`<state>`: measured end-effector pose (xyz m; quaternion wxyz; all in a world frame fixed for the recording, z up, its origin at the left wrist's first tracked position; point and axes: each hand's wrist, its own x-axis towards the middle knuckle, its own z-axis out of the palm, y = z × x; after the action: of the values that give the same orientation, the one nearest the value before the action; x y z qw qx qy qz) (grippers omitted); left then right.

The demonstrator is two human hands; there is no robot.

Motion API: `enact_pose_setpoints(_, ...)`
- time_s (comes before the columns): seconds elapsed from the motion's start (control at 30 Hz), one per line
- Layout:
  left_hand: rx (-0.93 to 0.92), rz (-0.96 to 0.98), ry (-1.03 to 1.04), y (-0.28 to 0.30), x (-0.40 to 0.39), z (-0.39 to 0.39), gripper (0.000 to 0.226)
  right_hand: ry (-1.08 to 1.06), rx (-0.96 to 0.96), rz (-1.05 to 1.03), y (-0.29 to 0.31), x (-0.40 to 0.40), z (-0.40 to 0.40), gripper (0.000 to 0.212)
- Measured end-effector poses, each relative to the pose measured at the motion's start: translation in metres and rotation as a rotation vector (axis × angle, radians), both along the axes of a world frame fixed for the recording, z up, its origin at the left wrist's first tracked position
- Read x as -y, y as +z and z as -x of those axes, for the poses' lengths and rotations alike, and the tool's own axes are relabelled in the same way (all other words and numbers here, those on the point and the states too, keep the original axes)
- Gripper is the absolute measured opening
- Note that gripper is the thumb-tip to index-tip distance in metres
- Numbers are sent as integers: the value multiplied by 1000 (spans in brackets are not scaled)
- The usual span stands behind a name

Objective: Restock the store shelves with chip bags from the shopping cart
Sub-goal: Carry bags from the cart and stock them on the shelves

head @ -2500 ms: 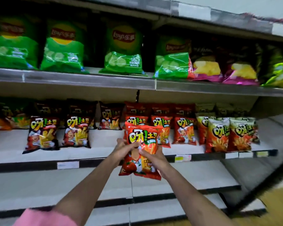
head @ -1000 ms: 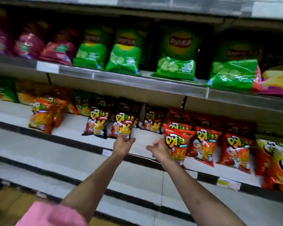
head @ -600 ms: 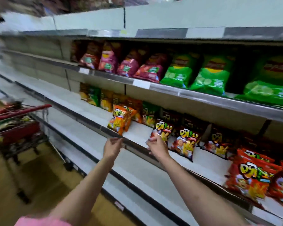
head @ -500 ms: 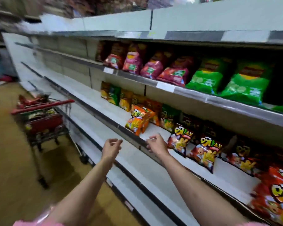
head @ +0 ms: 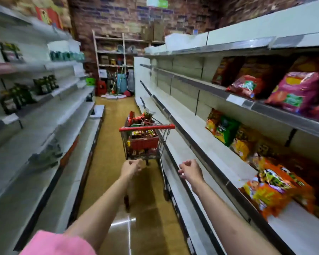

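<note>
Both hands, left hand (head: 130,167) and right hand (head: 190,169), now bagless, toward shopping cart (head: 145,138).

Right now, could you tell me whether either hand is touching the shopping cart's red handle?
Apart. In the head view, the left hand and right hand hang empty, well short of the red handle of the shopping cart.

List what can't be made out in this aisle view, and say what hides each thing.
- Shopping cart, head view: the bags inside are too small and distant to tell apart; the basket wires screen the lower ones.
- Orange chip bags on the right shelf: print smeared by motion blur.
- Dark packets on the left shelf: blurred, labels unreadable.
- Left hand and right hand: loosely curled and seen from behind, so palms are hidden.
</note>
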<state>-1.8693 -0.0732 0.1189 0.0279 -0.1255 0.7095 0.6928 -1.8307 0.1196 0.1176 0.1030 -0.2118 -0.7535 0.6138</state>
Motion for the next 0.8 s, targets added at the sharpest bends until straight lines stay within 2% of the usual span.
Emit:
enact_pose_setpoints(0.2, -110, 100, -12, 40, -22, 81, 16, 40, -42, -7, 30, -25, 97, 5)
enact_pose_setpoints(0.43, -36, 114, 13, 20, -25, 141, 22, 182, -6, -33, 15, -15, 165, 8)
enact_pose_setpoints(0.67, -15, 71, -16, 3, -43, 221, 17, 211, 35, -64, 7, -21, 233, 5)
enact_pose_setpoints(0.8, -2, 35, -30, -13, -54, 279, 14, 193, 11, -55, 11, -26, 286, 11)
